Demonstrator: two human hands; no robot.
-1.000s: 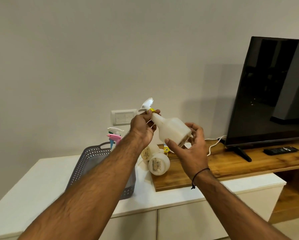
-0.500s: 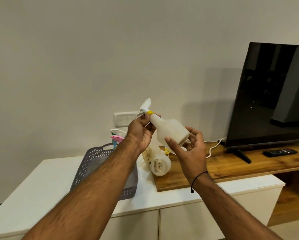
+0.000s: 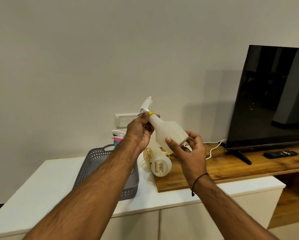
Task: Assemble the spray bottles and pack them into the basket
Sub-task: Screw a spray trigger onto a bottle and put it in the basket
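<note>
A white spray bottle [image 3: 169,131] is held tilted in the air, its white trigger head [image 3: 146,105] with a yellow collar pointing up and left. My left hand [image 3: 139,131] grips the neck just below the collar. My right hand [image 3: 188,149] cups the bottle's base with curled fingers. Below them, two more white bottles [image 3: 160,166] lie on their sides on the cabinet. A grey perforated basket [image 3: 96,163] stands to the left, partly hidden by my left forearm, with pink, blue and white spray heads [image 3: 117,136] showing at its far end.
The white cabinet [image 3: 50,181] carries a wooden shelf [image 3: 223,167] on its right. On the shelf stand a black TV [image 3: 273,99] and a remote [image 3: 280,153], with a white cable [image 3: 213,149] trailing beside them. A wall socket [image 3: 125,120] sits behind my hands.
Both hands have turned the bottle a little, so the trigger head now points more upward. The camera has tilted slightly, shifting the scene lower in view.
</note>
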